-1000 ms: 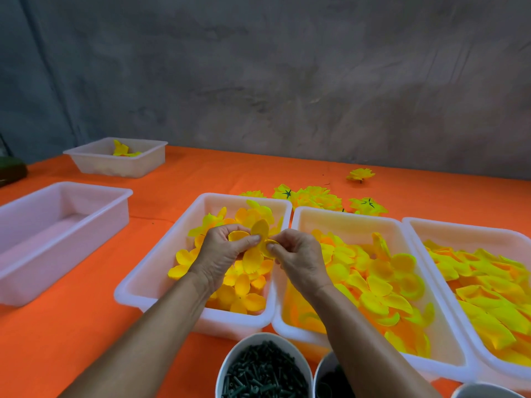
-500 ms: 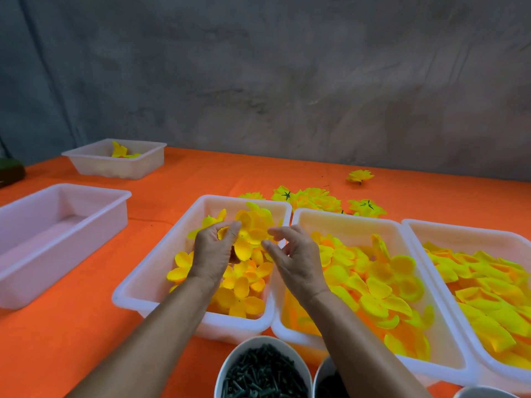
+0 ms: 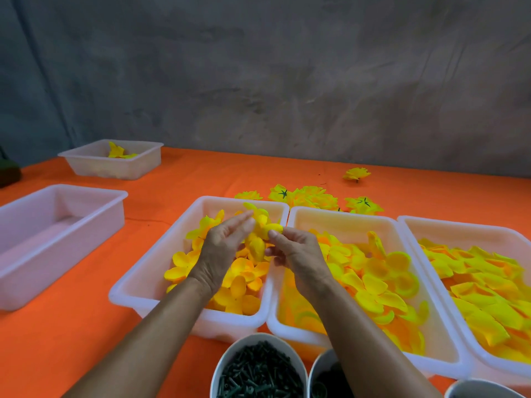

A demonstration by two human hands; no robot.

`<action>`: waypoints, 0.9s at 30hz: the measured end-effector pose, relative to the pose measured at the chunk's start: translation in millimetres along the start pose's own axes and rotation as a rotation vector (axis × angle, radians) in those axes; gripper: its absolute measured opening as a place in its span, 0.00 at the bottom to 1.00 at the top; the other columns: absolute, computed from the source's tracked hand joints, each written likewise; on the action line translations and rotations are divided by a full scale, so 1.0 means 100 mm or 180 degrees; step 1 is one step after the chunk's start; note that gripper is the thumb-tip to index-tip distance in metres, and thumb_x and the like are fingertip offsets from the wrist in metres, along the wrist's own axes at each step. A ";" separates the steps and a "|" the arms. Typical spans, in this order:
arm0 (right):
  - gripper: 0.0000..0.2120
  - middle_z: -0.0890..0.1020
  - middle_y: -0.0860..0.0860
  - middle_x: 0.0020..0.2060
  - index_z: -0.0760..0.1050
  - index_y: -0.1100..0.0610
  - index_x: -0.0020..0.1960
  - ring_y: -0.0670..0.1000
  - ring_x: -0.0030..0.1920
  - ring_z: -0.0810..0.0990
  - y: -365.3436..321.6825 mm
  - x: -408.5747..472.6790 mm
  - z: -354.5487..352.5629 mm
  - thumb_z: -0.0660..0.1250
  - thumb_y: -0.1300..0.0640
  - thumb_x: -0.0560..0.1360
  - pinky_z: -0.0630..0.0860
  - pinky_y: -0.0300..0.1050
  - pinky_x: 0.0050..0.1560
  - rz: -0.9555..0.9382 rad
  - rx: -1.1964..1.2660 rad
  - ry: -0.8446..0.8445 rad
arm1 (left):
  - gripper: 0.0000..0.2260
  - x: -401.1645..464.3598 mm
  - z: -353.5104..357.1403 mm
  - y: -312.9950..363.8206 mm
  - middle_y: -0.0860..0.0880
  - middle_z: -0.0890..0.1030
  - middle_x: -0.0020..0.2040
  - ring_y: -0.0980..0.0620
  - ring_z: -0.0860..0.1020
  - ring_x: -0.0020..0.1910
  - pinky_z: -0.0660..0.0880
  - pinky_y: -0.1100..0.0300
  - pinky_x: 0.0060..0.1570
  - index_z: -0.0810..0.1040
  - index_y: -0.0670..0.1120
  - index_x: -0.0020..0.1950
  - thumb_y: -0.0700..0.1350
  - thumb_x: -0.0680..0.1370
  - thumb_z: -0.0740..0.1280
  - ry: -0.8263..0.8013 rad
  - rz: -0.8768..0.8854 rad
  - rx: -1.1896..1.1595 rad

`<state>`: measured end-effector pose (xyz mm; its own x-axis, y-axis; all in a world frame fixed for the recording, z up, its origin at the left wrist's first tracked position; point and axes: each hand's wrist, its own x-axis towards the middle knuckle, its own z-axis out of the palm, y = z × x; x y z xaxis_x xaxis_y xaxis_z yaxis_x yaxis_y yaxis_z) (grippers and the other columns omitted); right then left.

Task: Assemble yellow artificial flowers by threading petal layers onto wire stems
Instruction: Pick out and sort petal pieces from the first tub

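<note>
Worktop [image 3: 86,340]: orange, carries all trays and bowls.
Left empty tray [image 3: 17,271]: nothing in it.
Petal trays: small-petal tray [image 3: 149,278], middle tray [image 3: 339,216], right tray [image 3: 459,225], all well stocked, so much work looks left.
Finished flowers [image 3: 313,198]: small pile behind the trays, one stray flower [image 3: 356,174] apart; a few done.
Far tray [image 3: 94,165]: one or two yellow pieces.
Stem bowl [image 3: 260,366]: full of dark green pieces.
Hands: left hand [image 3: 221,251] and right hand [image 3: 298,252] both pinch a petal layer [image 3: 260,234] over the small-petal tray.
Wire stem: cannot tell.
</note>
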<state>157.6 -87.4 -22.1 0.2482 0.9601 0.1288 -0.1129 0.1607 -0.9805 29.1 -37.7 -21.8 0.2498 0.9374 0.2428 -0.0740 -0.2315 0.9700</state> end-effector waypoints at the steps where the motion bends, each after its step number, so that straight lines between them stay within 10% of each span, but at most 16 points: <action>1: 0.05 0.82 0.46 0.29 0.79 0.59 0.44 0.43 0.27 0.78 -0.01 0.00 0.00 0.65 0.63 0.77 0.69 0.33 0.27 0.0049 0.0056 -0.0021 | 0.12 0.02 0.00 0.01 0.49 0.81 0.50 0.49 0.77 0.50 0.75 0.55 0.48 0.78 0.46 0.61 0.43 0.78 0.64 0.0245 -0.0302 -0.0190; 5: 0.03 0.81 0.50 0.32 0.77 0.61 0.48 0.44 0.28 0.79 -0.02 0.00 0.00 0.65 0.63 0.76 0.70 0.35 0.28 0.0126 0.0170 -0.0079 | 0.04 0.04 -0.04 0.00 0.47 0.81 0.38 0.49 0.78 0.37 0.76 0.56 0.41 0.79 0.44 0.50 0.42 0.76 0.67 0.0146 -0.1004 -0.0429; 15: 0.08 0.76 0.49 0.21 0.76 0.62 0.35 0.44 0.24 0.74 0.04 0.03 -0.04 0.71 0.65 0.72 0.69 0.34 0.26 -0.0163 -0.0145 0.0248 | 0.14 -0.03 -0.07 -0.06 0.46 0.73 0.27 0.55 0.72 0.23 0.72 0.64 0.25 0.71 0.42 0.33 0.33 0.66 0.76 0.0105 0.0064 0.0662; 27: 0.05 0.78 0.50 0.31 0.76 0.60 0.46 0.45 0.25 0.76 0.07 0.01 0.01 0.70 0.65 0.73 0.71 0.39 0.27 -0.0254 -0.0520 0.0360 | 0.12 -0.04 -0.09 -0.01 0.51 0.82 0.36 0.59 0.80 0.32 0.76 0.67 0.32 0.79 0.42 0.54 0.32 0.72 0.70 0.0093 -0.0526 -0.0281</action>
<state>156.0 -84.8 -28.6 0.3574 0.9126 0.1985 0.0666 0.1871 -0.9801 20.0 -39.0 -23.4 0.2375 0.9682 0.0784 -0.1191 -0.0511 0.9916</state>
